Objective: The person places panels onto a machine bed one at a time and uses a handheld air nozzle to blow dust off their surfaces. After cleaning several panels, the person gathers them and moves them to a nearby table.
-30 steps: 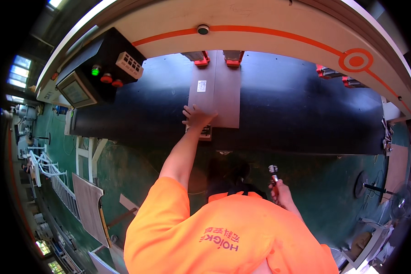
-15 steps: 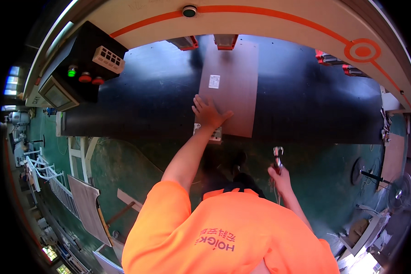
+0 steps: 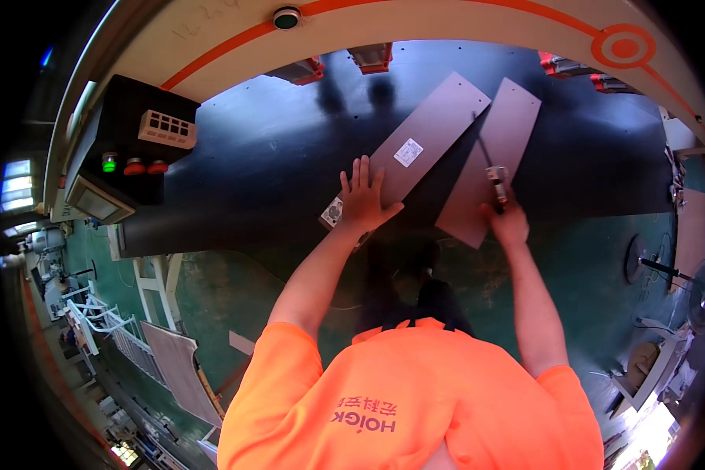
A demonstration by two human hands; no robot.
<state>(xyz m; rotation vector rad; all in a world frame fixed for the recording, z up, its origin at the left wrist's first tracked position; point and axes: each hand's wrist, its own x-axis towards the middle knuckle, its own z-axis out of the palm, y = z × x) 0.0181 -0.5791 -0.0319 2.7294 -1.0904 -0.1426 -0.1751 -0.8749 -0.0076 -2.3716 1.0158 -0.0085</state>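
Note:
My left hand [image 3: 362, 196] lies flat with fingers spread on the lower end of a long brownish-grey panel [image 3: 435, 129]. A white label [image 3: 408, 153] is stuck on that panel. Just left of the hand shows a white printed piece with a round dark pattern [image 3: 333, 211], partly covered. My right hand [image 3: 510, 222] is closed round a silver air blow gun [image 3: 497, 177] with a long thin nozzle pointing up and away. The gun is over a second, narrower panel [image 3: 475, 174], which slants beside the first with a gap between them.
Both panels rest on a wide black table [image 3: 243, 180]. A beige beam [image 3: 446, 17] with an orange stripe arches over its far side. A control box with buttons [image 3: 135, 166] stands at the left. At the right is a floor fan [image 3: 701, 296].
What looked like one wide straight panel is now two slanted panels apart. My right hand has come up over the table with the air blow gun. My left hand still presses on the labelled panel.

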